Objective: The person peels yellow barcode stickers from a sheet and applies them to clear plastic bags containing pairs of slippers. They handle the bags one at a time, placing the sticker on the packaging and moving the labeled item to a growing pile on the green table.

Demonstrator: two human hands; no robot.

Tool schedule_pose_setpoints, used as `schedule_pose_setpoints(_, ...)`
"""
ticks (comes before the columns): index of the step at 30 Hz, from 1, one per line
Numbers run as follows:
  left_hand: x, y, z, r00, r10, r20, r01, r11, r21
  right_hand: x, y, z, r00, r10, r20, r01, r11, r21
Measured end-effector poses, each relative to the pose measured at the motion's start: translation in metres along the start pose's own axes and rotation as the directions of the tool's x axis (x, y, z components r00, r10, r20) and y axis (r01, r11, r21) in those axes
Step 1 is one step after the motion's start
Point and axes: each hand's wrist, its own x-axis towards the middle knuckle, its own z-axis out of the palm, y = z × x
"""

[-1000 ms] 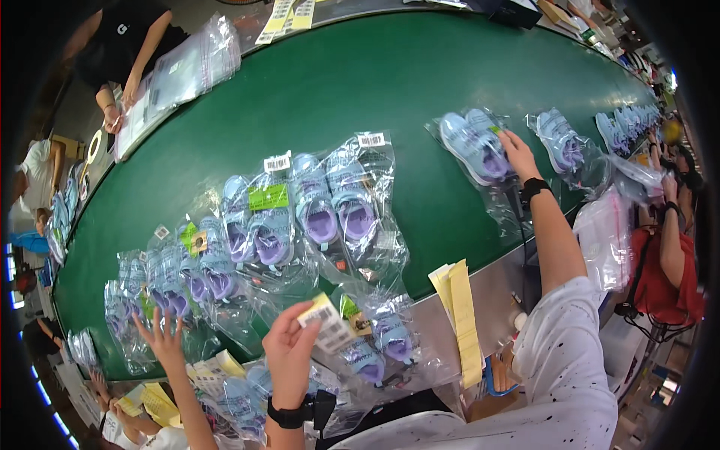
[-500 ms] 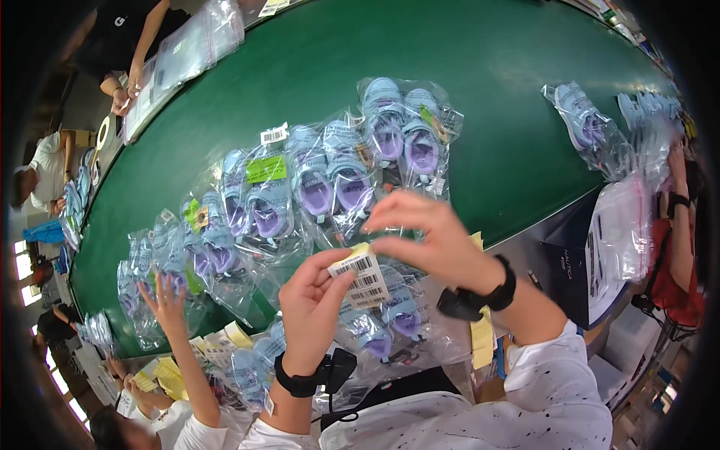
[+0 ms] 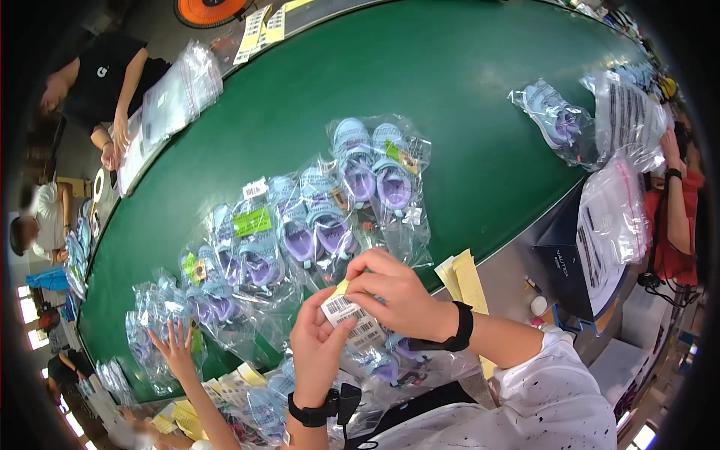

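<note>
My left hand [image 3: 313, 346] pinches a small sheet of barcode labels [image 3: 363, 330], white with a yellow backing edge, its thumb lying over the front. My right hand [image 3: 391, 294] is closed at the sheet's upper edge, thumb and fingertips pinching there. Whether a label is lifting off is too small to tell. Below the sheet lie bagged light-blue clogs [image 3: 385, 367] with purple insides, partly hidden by my hands. Just beyond them, a row of clear-bagged clogs [image 3: 300, 232] stretches across the green table [image 3: 465, 82]; one bag bears a bright green sticker [image 3: 252, 221].
Yellow label sheets [image 3: 466, 281] hang at the table edge beside my right forearm. A co-worker's hand [image 3: 175, 349] reaches over the bagged clogs at left. At right, a dark blue box [image 3: 564, 251] stands by clear plastic bags [image 3: 619, 214] and another person's arm [image 3: 679, 202].
My right hand has come down from above the label sheet and now pinches its upper edge. My left hand still holds the sheet. The whole view has shifted.
</note>
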Motion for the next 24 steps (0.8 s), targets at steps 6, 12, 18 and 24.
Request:
schedule_pose_setpoints(6, 0.010, -0.007, -0.008, 0.992, 0.017, -0.125, -0.016, 1.000, 0.009, 0.023, -0.012, -0.039, 0.979, 0.090, -0.185, -0.068, 0.990, 0.127)
schedule_pose_setpoints(12, 0.001, -0.006, -0.014, 0.983, 0.053, -0.173, -0.026, 0.987, 0.157, 0.056, 0.164, -0.124, 0.582, 0.662, -0.472, -0.605, 0.740, 0.292)
schedule_pose_setpoints(18, -0.003, -0.010, 0.001, 0.982, 0.034, -0.184, -0.006, 0.989, 0.151, 0.076, 0.218, -0.121, 0.604, 0.651, -0.460, -0.494, 0.759, 0.424)
schedule_pose_setpoints(24, -0.001, -0.006, 0.004, 0.976, 0.051, -0.212, -0.029, 0.994, 0.107, 0.048, 0.205, -0.151, 0.537, 0.696, -0.477, -0.424, 0.711, 0.561)
